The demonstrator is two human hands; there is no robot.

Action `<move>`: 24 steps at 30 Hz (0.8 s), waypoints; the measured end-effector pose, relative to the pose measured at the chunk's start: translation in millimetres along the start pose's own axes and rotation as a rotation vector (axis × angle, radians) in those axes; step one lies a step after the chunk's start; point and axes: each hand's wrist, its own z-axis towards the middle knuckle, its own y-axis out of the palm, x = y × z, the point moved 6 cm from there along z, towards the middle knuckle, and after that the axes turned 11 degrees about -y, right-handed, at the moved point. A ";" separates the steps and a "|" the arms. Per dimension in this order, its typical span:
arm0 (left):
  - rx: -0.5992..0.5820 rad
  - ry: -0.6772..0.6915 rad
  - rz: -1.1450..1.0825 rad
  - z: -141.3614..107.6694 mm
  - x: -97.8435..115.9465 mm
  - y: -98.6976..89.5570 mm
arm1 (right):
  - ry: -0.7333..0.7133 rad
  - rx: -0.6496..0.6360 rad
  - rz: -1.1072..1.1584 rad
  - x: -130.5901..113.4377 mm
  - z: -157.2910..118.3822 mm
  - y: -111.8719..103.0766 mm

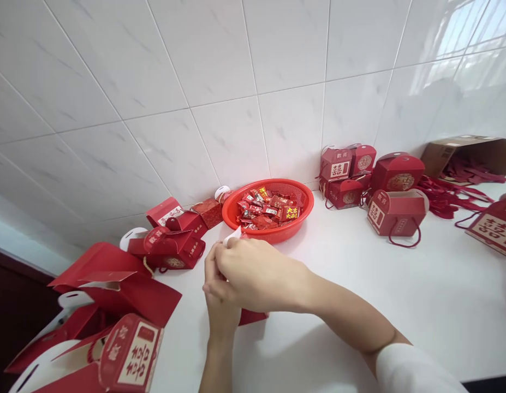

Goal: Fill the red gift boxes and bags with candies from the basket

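"Red box [253, 317]: where do you have it?"

"From my remote seat, I see it at lower centre of the frame, below the hands on the white table [318, 349]. Only a red edge shows."

"And the fingers?"

"I see the right hand [259, 273] crossing over the left hand [223, 311], its fingers bent inward. I cannot tell what either hand grips, since the right one hides it. A white flap [232, 236] pokes up above the knuckles, perhaps the box's own."

"How far along?"

"Partway, I judge. The right-hand boxes [396, 177] look folded closed, so I count those done. Several left-hand boxes [134, 295] at lower left have flaps standing open and seem left to do. I can't see whether this one is fastened. Plenty of wrapped sweets [273, 210] lie in the red basket [273, 236] at centre."
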 end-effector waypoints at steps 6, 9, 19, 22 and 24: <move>-0.185 -0.153 -0.165 10.5 17.4 11.3 | 0.013 -0.168 0.088 11.7 -8.7 7.1; -0.216 -0.063 -0.130 14.9 31.6 16.8 | 0.030 -0.154 0.073 21.1 -10.3 2.8; -0.196 -0.031 -0.032 42.6 45.7 33.0 | 0.313 0.372 0.097 139.3 -14.3 -43.9; -0.225 -0.051 -0.079 46.3 44.4 39.3 | 0.359 0.148 0.062 184.9 -3.7 -20.3; -0.260 -0.058 -0.101 45.3 43.8 42.5 | 0.372 -0.110 0.045 205.2 3.8 3.2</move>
